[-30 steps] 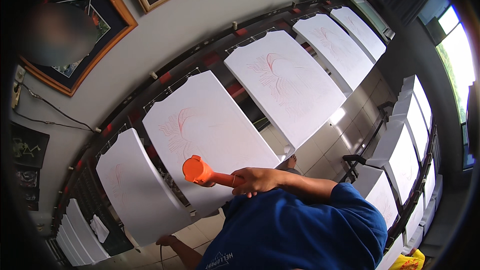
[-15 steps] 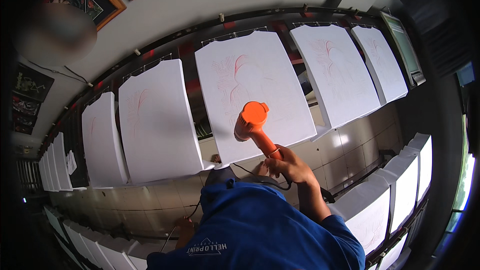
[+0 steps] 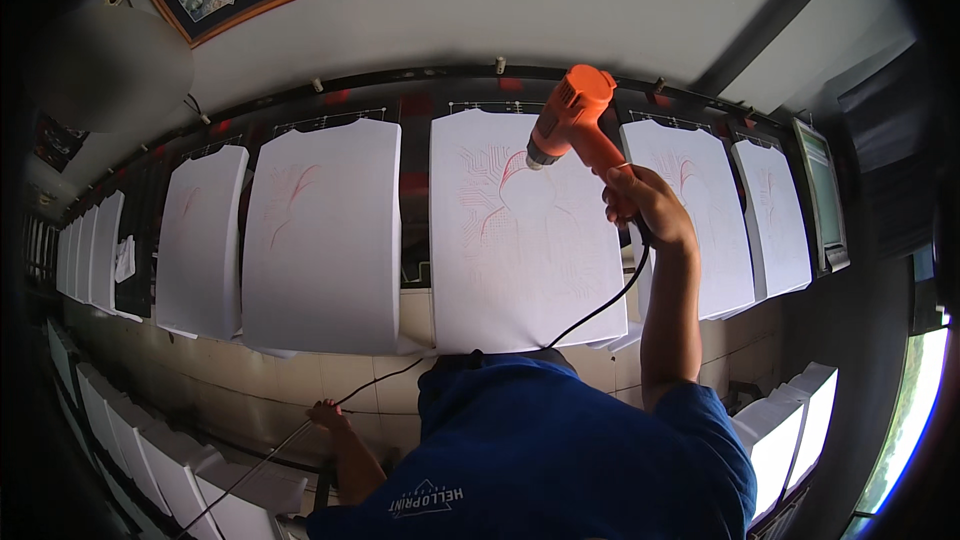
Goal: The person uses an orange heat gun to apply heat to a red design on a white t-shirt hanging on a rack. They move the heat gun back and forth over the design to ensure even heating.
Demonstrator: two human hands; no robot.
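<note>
1. Orange heat gun [image 3: 578, 120]: pistol-shaped body with vent slots and a rounded rear cap; dark barrel, metallic nozzle [image 3: 537, 159].
2. Location: the handle sits within the right hand [image 3: 650, 205], its fingers wrapped around the grip. The body is beyond these fingers; the nozzle is to their left, aimed down toward a red line print [image 3: 490, 202].
3. Power cord [image 3: 610, 302]: black, exits the handle just below the right fingers.
4. Left hand [image 3: 328, 415]: fingers closed around the cord, well apart from the right fingers.
5. Surface: white shirt panel [image 3: 520, 285], flat, left of the right fingers. Nozzle-to-panel gap: cannot be judged.
6. Room: grey wall [image 3: 420, 30] beyond the right fingers; pale floor tiles [image 3: 290, 380] beyond the left fingers.
</note>
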